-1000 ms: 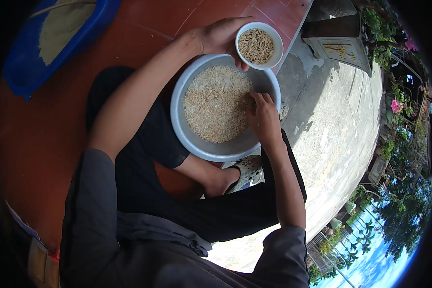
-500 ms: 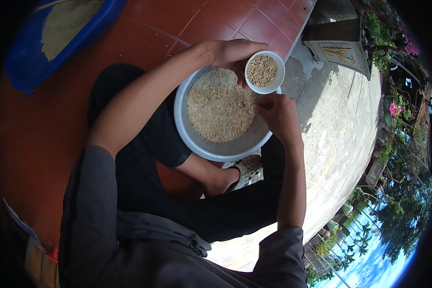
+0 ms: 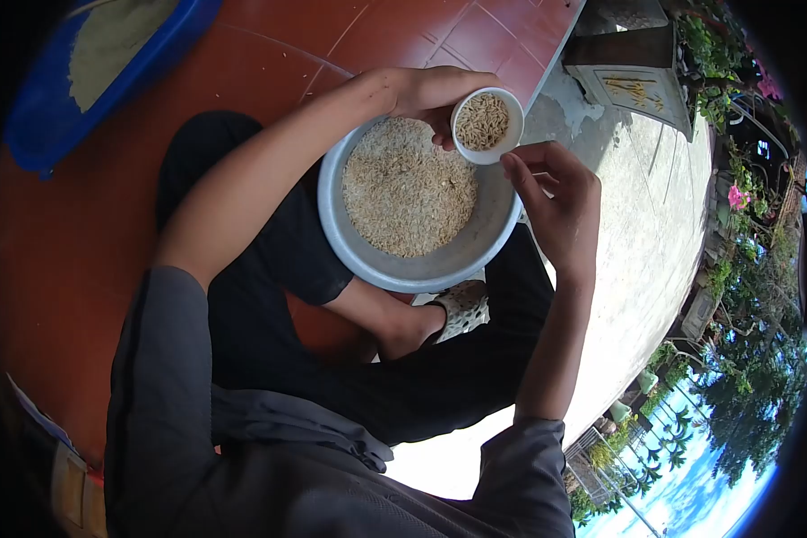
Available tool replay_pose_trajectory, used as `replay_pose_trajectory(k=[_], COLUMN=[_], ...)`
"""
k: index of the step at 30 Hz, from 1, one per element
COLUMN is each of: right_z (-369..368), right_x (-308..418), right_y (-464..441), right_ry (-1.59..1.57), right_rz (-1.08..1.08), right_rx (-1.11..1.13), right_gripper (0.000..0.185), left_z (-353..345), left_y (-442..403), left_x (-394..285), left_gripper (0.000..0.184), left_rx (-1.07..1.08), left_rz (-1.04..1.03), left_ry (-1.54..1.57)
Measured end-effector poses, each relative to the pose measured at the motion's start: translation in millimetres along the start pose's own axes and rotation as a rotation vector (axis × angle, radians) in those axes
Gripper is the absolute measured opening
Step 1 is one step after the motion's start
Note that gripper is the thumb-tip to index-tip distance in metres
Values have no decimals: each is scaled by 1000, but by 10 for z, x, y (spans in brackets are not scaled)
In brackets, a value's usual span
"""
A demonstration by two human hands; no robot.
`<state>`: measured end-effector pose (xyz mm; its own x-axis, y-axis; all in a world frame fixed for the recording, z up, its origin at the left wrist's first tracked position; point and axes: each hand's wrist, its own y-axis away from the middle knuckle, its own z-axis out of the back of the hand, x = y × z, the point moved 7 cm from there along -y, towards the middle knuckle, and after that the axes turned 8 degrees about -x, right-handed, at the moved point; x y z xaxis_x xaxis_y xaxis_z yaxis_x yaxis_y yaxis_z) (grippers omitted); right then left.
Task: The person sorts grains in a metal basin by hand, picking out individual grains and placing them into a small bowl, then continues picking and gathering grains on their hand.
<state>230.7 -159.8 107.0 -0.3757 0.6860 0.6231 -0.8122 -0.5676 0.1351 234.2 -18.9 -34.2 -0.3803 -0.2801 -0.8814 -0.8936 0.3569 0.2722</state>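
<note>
My left hand (image 3: 435,97) is closed around a small white cup (image 3: 513,134), held mouth-up and slightly tilted over the far right rim of a metal basin. Pale brown husked-looking grains (image 3: 482,121) lie inside the cup. The basin (image 3: 334,229) contains a layer of mixed whitish and brown grain (image 3: 409,197). Beside the cup's near right edge is my right hand (image 3: 560,202), its thumb and index fingertip pinched together. Anything between those fingertips is too small to make out.
A blue tray (image 3: 36,134) of pale powdery material (image 3: 107,54) lies at the upper left on red tiles (image 3: 72,242). My foot in a spotted clog (image 3: 463,309) is below the basin. A planter (image 3: 627,76) stands upper right, beside concrete and plants.
My right hand has moved up and right from over the basin to the cup's edge, its fingers more visible. The cup has shifted slightly up and left.
</note>
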Motion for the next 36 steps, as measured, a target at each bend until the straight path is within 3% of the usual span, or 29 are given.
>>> replay_pose_trajectory(k=[5,6,9,10,19,28,34,36], right_z=[-469,-606,-945,-986,-1041,-1024,-547,-217], right_x=[-296,-394,-661,-723,-809,-850,-367,-152], right_y=[276,346,474,535,685,642,324,223], right_ry=[77,167,171,186,234,235,32,-66], right_rz=[-48,-43,137,75,120,121,101,59], right_rx=[353,402,429,462,411,331,189,101], right_gripper=[25,37,43,48,37,9,8,17], left_z=[20,15,-10,-17,-17,-13,-50,-63], left_y=[-15,-20,-33,-41,-56,-52,-48,-49], left_x=[-14,-6,2,0,24,17,32,51], left_gripper=[70,70,72,72,72,72,71,70], left_rx=[-33,-31,-25,-26,-15,-41,-41,-21], left_rz=[-28,-16,-1,-9,-19,-7,-16,-2], left_ry=[-19,-21,-28,-32,-10,-52,-66,-49])
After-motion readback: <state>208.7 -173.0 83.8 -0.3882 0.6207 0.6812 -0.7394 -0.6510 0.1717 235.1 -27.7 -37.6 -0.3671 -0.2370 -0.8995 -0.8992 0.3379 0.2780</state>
